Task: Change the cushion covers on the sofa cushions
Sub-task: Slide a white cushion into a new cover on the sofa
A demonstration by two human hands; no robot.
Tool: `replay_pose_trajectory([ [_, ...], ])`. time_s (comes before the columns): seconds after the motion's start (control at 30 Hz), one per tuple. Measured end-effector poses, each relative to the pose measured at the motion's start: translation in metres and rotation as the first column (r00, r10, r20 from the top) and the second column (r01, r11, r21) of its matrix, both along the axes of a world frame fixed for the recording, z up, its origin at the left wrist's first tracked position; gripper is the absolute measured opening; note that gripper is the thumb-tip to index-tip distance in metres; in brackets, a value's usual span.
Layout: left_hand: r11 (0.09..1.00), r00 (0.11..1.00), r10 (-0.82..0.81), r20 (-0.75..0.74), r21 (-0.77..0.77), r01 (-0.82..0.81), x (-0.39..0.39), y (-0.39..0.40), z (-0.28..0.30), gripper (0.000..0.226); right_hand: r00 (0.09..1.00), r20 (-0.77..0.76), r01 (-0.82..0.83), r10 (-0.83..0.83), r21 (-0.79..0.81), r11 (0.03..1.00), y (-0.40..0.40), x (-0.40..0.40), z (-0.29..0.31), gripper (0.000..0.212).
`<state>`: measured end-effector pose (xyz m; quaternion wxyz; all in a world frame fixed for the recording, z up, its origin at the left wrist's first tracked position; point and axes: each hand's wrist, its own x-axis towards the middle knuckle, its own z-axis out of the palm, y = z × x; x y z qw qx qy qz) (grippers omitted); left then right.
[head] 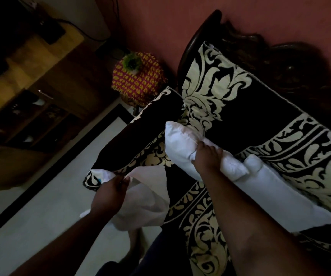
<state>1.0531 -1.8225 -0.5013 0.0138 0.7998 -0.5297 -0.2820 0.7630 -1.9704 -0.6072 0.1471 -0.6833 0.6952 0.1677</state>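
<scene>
My right hand point(207, 158) is gripping a bare white cushion point(182, 146), fingers curled over and digging into the stuffing near its middle, so the fabric is bunching under my knuckles. That cushion is sitting above the sofa seat point(260, 124), its upper corner poking toward the patterned armrest point(146, 136). A second white cushion point(284, 196) is lying flat on the seat just beside my right forearm, touching the one I'm squeezing at its near end. My left hand point(108, 193) is pinching the edge of a thin white cover point(150, 198), thumb and fingers closed on the cloth right at the lower end of the armrest; the rest of the cover is hanging loose below my hand, off the front edge of the sofa and over the pale floor point(41, 206). Can't tell whether the opening of the cover is facing the cushion, since the folds are hiding it. The sofa itself is draped in black fabric with cream floral scrollwork, and it's backing onto a reddish wall point(180, 26). Past the armrest, a round stool point(138, 80) with a pink and yellow cloth is carrying a small green plant point(132, 61). A wooden cabinet point(31, 92) is standing further left, too dark to read details.
</scene>
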Motion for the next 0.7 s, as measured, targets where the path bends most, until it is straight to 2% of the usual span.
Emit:
replay_pose_trajectory([
  [0.1, 1.0, 1.0, 0.015, -0.015, 0.007, -0.015, 0.007, 0.008, 0.006, 0.033, 0.998, 0.056, -0.005, 0.005, -0.002, 1.0, 0.001, 0.0, 0.016, 0.039],
  [0.27, 0.998, 0.998, 0.05, -0.048, -0.033, -0.052, 0.013, 0.009, 0.016, 0.038, 0.995, 0.092, -0.017, 0.023, -0.055, 0.998, 0.015, 0.006, 0.045, 0.02],
  [0.47, 0.996, 0.996, 0.056, -0.074, -0.068, -0.061, 0.012, 0.005, 0.046, 0.036, 0.995, 0.052, -0.072, 0.082, -0.175, 0.982, 0.05, 0.016, 0.095, 0.022],
  [0.7, 0.982, 0.976, 0.033, -0.216, -0.175, -0.072, 0.04, 0.02, 0.077, 0.041, 0.997, -0.053, -0.073, 0.056, -0.384, 0.92, 0.123, 0.026, 0.163, 0.049],
])
